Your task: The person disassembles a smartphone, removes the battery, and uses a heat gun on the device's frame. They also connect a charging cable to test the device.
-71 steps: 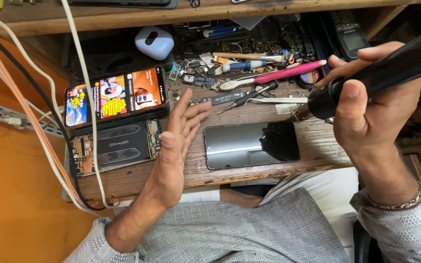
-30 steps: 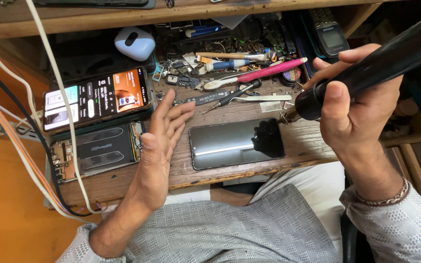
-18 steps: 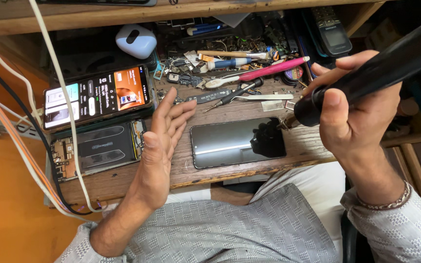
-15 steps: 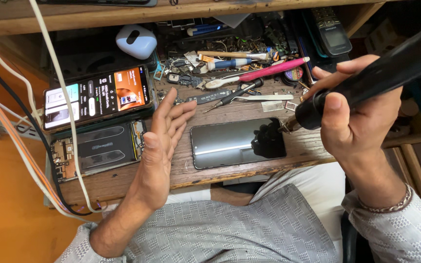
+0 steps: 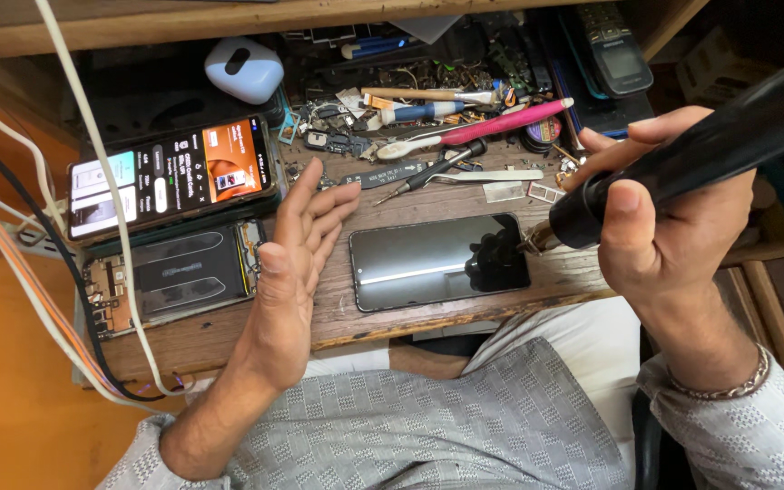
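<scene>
Since half a second ago little has shifted: right hand [image 5: 673, 213] still grips the black heat tool [image 5: 682, 150] with its nozzle just off the glossy phone [image 5: 437, 261], while left hand [image 5: 297, 249] stays open and empty beside it, so heating evidently continues.

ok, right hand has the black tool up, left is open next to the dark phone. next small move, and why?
Probably lower the black tool so its nozzle comes over the dark phone. The right hand holds it raised, its tip just past the phone's right edge, and the left hand hovers open beside the phone's left edge, not touching it.
</scene>
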